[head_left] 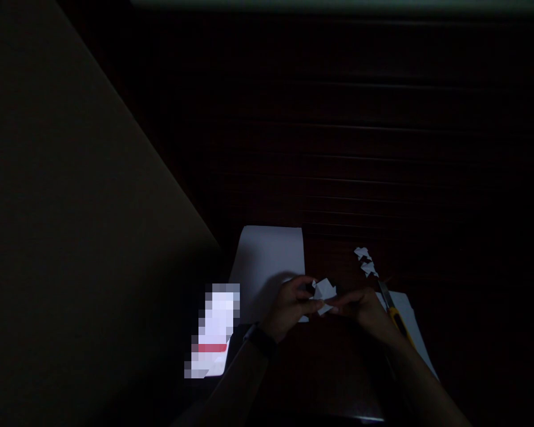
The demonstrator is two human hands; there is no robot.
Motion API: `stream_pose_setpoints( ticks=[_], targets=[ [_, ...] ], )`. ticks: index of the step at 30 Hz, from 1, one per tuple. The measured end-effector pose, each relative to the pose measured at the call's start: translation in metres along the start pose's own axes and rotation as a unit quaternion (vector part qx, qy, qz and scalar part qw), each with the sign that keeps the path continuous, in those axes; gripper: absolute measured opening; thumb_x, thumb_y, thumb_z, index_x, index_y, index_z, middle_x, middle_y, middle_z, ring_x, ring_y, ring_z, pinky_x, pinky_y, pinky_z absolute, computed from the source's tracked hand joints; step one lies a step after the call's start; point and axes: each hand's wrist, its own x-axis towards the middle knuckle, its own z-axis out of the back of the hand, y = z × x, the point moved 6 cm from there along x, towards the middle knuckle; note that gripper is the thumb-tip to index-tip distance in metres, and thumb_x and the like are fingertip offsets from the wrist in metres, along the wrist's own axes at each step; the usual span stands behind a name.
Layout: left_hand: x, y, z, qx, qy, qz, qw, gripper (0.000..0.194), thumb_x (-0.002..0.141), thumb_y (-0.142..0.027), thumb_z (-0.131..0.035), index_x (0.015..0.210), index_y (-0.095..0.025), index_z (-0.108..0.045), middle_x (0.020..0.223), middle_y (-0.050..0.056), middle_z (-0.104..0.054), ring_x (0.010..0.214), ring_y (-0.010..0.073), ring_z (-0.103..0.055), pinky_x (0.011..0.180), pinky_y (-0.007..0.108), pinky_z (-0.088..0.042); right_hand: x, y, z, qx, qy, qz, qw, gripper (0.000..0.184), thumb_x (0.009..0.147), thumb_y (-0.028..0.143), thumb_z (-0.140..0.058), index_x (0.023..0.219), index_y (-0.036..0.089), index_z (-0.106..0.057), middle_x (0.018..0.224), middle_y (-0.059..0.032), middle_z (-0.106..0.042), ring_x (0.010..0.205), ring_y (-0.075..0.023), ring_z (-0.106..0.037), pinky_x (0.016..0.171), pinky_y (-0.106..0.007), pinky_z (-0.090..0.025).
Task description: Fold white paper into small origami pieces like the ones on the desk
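A small folded white paper figure is held between my two hands above the dark table. My left hand, with a dark band at the wrist, pinches its left side between thumb and fingers. From the right, my right hand grips its lower right edge with the fingertips. The paper has creases and several pointed corners. Two more folded paper figures lie on the table beyond my right hand. Dim light hides the finer folds.
White sheets lie behind my left hand. On the right, a yellow utility knife with its blade out rests on more white paper. A lit, pixelated screen stands at left. A dark slatted panel rises behind, a pale wall at left.
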Motion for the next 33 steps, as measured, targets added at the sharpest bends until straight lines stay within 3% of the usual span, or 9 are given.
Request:
stream_pose_setpoints(
  ticks=[9,15,25,33],
  targets=[
    [0.005,0.0,0.002,0.021,-0.041,-0.023,0.999,0.034,0.067,-0.025,-0.071,0.097,-0.013,-0.059,0.071,0.004,-0.066,0.058,0.0135,-0.06,0.051,0.022,-0.044,0.0,0.0,0.007,-0.042,-0.056,-0.007,0.997,0.011,0.062,0.025,-0.073,0.072,0.02,-0.074,0.077,-0.0045,-0.074,0.073,-0.0221,-0.067,0.067,-0.03,-0.051],
    [0.003,-0.001,0.004,-0.008,-0.073,-0.022,0.997,0.033,0.066,-0.022,-0.071,0.096,-0.014,-0.06,0.082,0.006,-0.066,0.068,0.0148,-0.062,0.058,0.023,-0.045,-0.001,0.0,0.009,-0.048,-0.074,-0.011,0.996,0.011,0.063,0.028,-0.072,0.07,0.02,-0.074,0.074,-0.0045,-0.073,0.071,-0.0226,-0.067,0.065,-0.03,-0.051],
    [0.0,0.008,0.0,-0.109,-0.074,0.008,0.991,0.035,0.068,-0.027,-0.07,0.099,-0.016,-0.06,0.091,0.009,-0.065,0.076,0.0193,-0.064,0.069,0.03,-0.048,-0.001,0.001,0.019,-0.05,-0.187,0.029,0.981,0.015,0.063,0.029,-0.071,0.074,0.018,-0.072,0.074,-0.0061,-0.073,0.069,-0.0229,-0.067,0.063,-0.031,-0.052],
    [0.001,0.01,0.004,-0.083,-0.086,0.003,0.993,0.037,0.07,-0.029,-0.069,0.103,-0.014,-0.06,0.095,0.012,-0.065,0.077,0.0207,-0.065,0.071,0.033,-0.049,-0.003,0.005,0.017,-0.054,-0.17,0.026,0.984,0.01,0.064,0.026,-0.071,0.071,0.02,-0.073,0.073,-0.005,-0.073,0.07,-0.0225,-0.067,0.066,-0.031,-0.052]
  ],
)
